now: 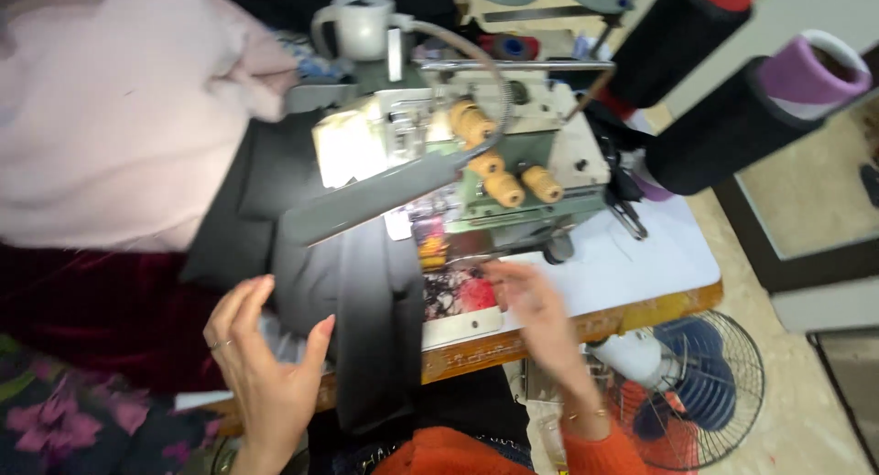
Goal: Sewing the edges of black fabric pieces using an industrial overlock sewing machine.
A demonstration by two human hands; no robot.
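A strip of dark grey fabric runs from under the sewing machine down over the table's wooden front edge. My left hand hovers at the strip's left side, fingers spread and curved, thumb near the cloth. Just right of the strip, my right hand rests with fingers apart on the machine bed, beside a red, black and white patterned patch. Neither hand grips anything.
A pink cloth pile and dark red fabric lie at left. Large black thread cones stand at upper right. A white mug sits behind the machine. A floor fan stands below the white tabletop.
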